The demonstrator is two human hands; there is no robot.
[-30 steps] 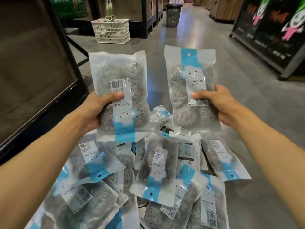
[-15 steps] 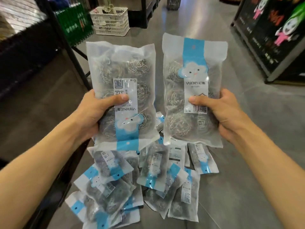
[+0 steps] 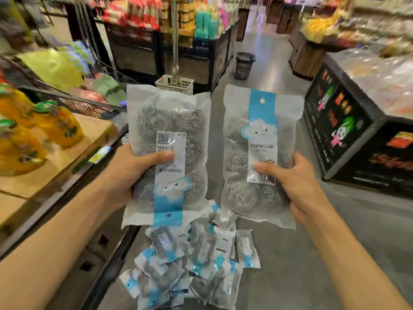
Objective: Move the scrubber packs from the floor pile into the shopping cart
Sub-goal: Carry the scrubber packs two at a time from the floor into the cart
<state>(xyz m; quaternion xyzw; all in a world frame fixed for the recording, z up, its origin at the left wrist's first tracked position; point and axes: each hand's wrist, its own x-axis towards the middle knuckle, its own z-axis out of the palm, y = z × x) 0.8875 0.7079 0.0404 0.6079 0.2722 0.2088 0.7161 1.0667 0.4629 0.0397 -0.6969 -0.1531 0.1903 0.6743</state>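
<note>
Two packs: one scrubber pack is held up in each hand, side by side and apart, above the floor pile.
Left hand (image 3: 131, 173): curled round the left pack (image 3: 167, 157), thumb laid across the label on its front, fingers hidden behind.
Left pack: held upside down, its blue band and cloud print at the bottom; steel scrubbers are seen through the frosted plastic.
Right hand (image 3: 295, 182): curled round the right pack (image 3: 259, 153), thumb pressed on the lower part of the white label, fingers wrapped round the right edge.
Right pack: held upright, the blue band and hang hole at the top.
Floor pile (image 3: 190, 260): many more packs are left lying in a loose, overlapping heap on the grey floor (image 3: 301, 253), below and between the two forearms.
Shelf (image 3: 55, 166): a low display shelf is seen along the left, beside the pile, with blurred orange items on it.
Black display stand (image 3: 357, 139): placed on the right, well apart from the pile, with cartoon figures printed on its side.
White basket (image 3: 175, 82): seen on the floor behind the left pack.
Dark bin (image 3: 244, 66): stood further down the aisle.
Shopping cart: it cannot be told apart in this blurred view.
</note>
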